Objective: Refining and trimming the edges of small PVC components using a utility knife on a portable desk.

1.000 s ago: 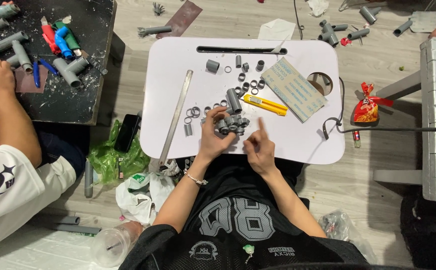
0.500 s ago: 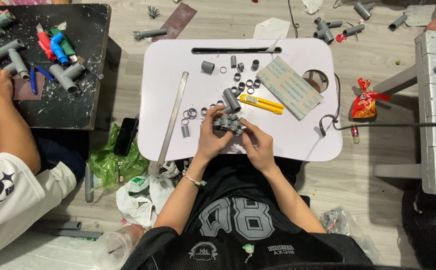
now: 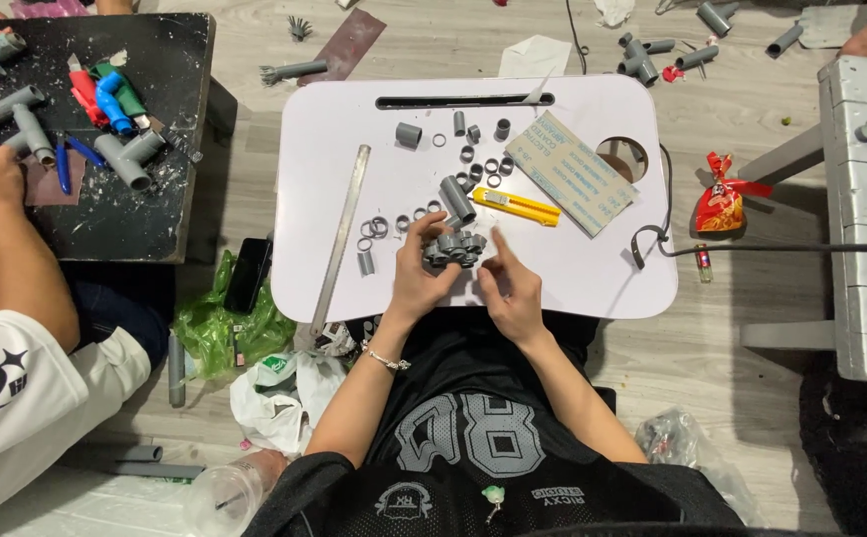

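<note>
Head view, one moment. Far to the left of the person's hands: a co-worker's arm (image 3: pixel 16 259) in a white sleeve, resting at a black worktable (image 3: pixel 170 214) strewn with grey pipe elbows and red, blue and green fittings.

White tabletop (image 3: pixel 573 278). To the left of the left hand: a steel ruler (image 3: pixel 341 237) lying on a slant, then loose grey rings (image 3: pixel 379 226) and a short grey pipe stub (image 3: pixel 366 263), near but apart from the fingers.

Left hand (image 3: pixel 421 280): fingers curled round the near left edge of a cluster of grey pipe sections (image 3: pixel 453 248), gripping it. The cluster sits on the tabletop near its front edge, directly beyond both hands.

Right hand (image 3: pixel 508 286): forefinger raised and pointing away, tip just beside the cluster's right end; other fingers loosely bent, nothing held. Contact between the forefinger and the cluster: cannot tell.

Beyond the hands: a longer grey pipe piece (image 3: pixel 456 198), more rings and short cut sections. Beyond and to the right of the right hand: a yellow utility knife (image 3: pixel 516 206), then a sheet of sandpaper (image 3: pixel 571 172) lying grey side up. Further right, off the tabletop on the floor: a red snack wrapper (image 3: pixel 720 196).
</note>
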